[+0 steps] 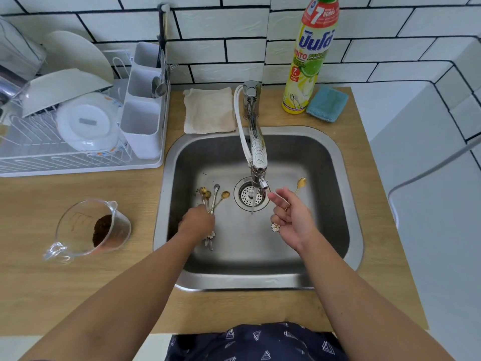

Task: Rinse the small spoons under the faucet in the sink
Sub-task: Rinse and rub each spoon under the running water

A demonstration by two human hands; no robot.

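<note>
At nine o'clock from the drain, my left hand (pixel 199 221) is curling its fingers around a bunch of dirty spoons (pixel 214 198) lying on the sink (pixel 335 178) floor, so I'm judging most rinsing is still ahead. At three o'clock my right hand (pixel 291 217) is pinching one gold spoon (pixel 300 184) beside the stream under the faucet (pixel 256 149). At one o'clock, the soap bottle (pixel 311 56) is showing "7" and "NEW".
</note>
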